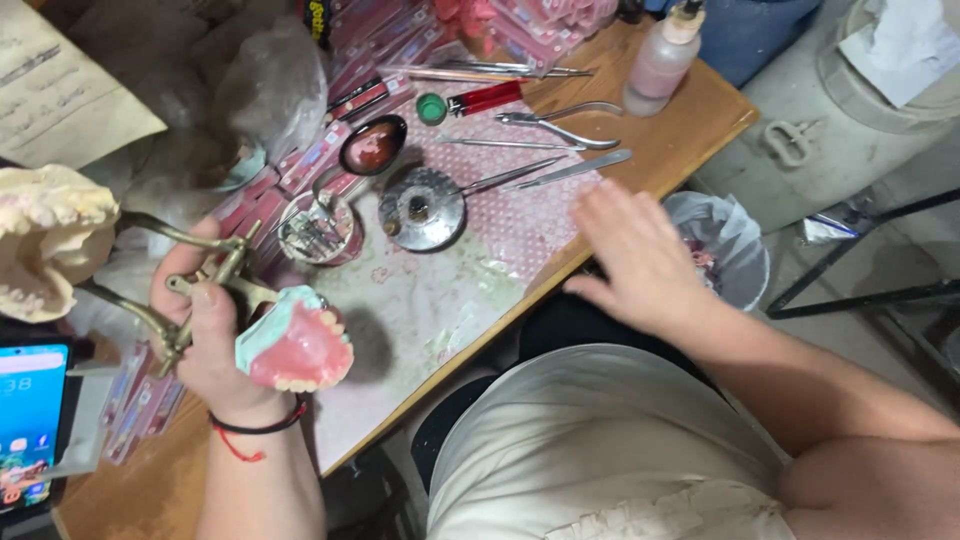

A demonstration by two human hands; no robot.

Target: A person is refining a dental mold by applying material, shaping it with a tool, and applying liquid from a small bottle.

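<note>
Head view: left hand (215, 345) grips a brass articulator (175, 300) with pink denture (298, 350); right hand (640, 255) hovers spread, empty, over the bench (690, 120) edge.

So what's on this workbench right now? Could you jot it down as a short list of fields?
Left hand: left hand grips a brass hinged frame carrying a pink denture on a pale green base
Right hand: right hand open, palm down, over the table edge, holding nothing
Table: wooden table with a patterned mat
Tools: pliers, metal round dish, small bottle
Far left: plaster tooth cast, phone
</note>
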